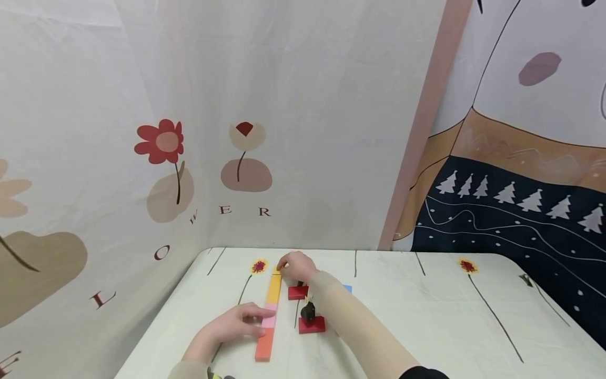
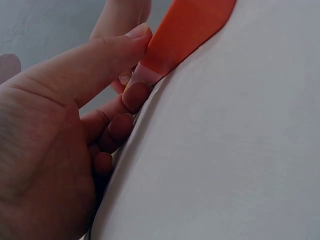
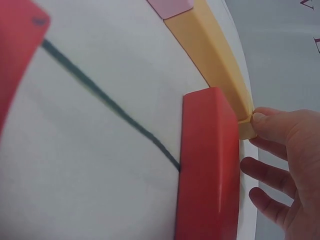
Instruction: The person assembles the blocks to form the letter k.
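Flat on the smooth white tablecloth (image 1: 426, 310), a straight row of matte rectangular blocks is laid: orange block (image 1: 264, 345), pink block (image 1: 269, 317), yellow block (image 1: 274, 287). The pink block is pinched by the left hand (image 1: 232, 326). The yellow block's far end is held by the right hand (image 1: 297, 267) with curled fingertips. Two glossy red blocks (image 1: 311, 324) are set beside the row.

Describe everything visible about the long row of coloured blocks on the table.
The row of blocks lies flat on the tablecloth, running away from the person: orange nearest, a short pink piece, then yellow-orange. They look like smooth painted wood. The left hand pinches the pink piece; the right hand touches the far yellow end.
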`<state>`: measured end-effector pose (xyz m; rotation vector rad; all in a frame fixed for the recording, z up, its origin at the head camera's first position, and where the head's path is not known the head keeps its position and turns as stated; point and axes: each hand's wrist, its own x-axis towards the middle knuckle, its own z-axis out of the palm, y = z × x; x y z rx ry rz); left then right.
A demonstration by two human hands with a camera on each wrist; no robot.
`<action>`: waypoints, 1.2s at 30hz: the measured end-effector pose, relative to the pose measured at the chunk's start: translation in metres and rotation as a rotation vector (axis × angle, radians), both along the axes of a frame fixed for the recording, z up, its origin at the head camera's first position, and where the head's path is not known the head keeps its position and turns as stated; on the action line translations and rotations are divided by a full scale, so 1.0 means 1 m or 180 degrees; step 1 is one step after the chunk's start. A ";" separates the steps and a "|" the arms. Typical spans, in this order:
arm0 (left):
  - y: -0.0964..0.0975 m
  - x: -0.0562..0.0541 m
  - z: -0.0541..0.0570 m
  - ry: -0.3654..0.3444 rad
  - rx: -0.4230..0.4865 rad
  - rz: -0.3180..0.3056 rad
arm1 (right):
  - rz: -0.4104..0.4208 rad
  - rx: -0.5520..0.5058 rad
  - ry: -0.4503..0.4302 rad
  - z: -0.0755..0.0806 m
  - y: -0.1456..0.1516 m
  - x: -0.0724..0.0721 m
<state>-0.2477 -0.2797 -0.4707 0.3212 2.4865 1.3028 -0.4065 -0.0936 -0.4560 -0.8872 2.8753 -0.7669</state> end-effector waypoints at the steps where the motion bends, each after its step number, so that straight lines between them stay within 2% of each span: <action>1: 0.000 0.000 0.000 0.0003 0.0003 -0.0005 | -0.0003 0.0004 -0.0006 0.000 0.000 0.000; 14: -0.001 -0.001 -0.001 0.0033 0.0027 -0.0042 | 0.0016 0.0043 0.0027 0.001 0.000 0.003; 30: 0.000 0.001 0.001 0.0026 0.0020 -0.0049 | -0.0023 -0.0014 -0.0226 0.003 -0.001 0.003; 36: 0.000 0.000 0.001 0.0026 -0.0013 -0.0030 | 0.0061 -0.0065 -0.0117 0.008 0.002 0.005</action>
